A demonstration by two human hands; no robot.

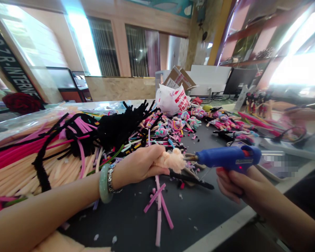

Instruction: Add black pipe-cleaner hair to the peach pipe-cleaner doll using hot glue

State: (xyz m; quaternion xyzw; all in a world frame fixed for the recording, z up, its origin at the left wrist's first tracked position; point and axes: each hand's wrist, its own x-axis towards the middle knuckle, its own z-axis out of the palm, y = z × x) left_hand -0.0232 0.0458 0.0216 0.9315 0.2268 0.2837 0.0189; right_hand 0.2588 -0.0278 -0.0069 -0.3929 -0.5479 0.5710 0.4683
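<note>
Pinched the fluffy cream piece [176, 161] in the left hand [139, 164], above the middle of the worktop [199, 213]. Gripped the blue glue gun [220, 157] in the right hand [248, 182], nozzle [191, 158] at the piece; needed steady aim.

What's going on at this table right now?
The left hand pinches a fluffy cream piece. The right hand grips a blue glue gun, red light lit, its nozzle at that piece; I can't tell whether they touch. Pink strips lie on the dark tabletop below, with a black fuzzy bundle and a white plastic bag farther back.
</note>
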